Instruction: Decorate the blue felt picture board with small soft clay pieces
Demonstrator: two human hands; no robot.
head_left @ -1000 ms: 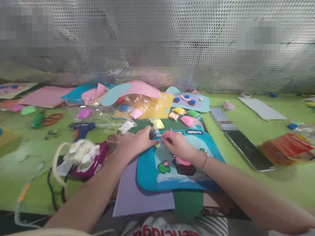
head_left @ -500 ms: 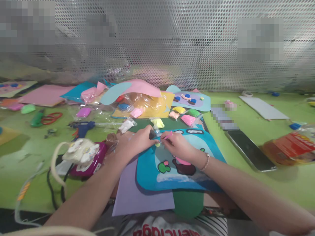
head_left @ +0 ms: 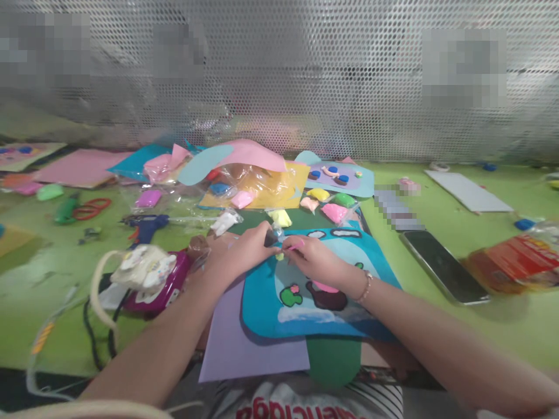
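My left hand is closed at the top edge of a blue felt-like sheet, its thumb and fingers around a dark lump that seems to be in clear plastic. Fingertips of my right hand pinch a thin pink stick-like tool, close beside the left thumb. Below the fingertips lies a small yellow-green bit of clay. The sheet bears a green cactus shape with a pink flower, a dark brown and pink shape, and white cloud outlines.
Small bags of clay, including a yellow one and a pink one, lie beyond the sheet. A blue glue gun, red scissors and a purple device are at left. At right lie a phone and a red-labelled bag.
The pink tool has tilted lower, closer to flat, as my right fingers shifted slightly leftward to my left thumb. My left hand stays in place.
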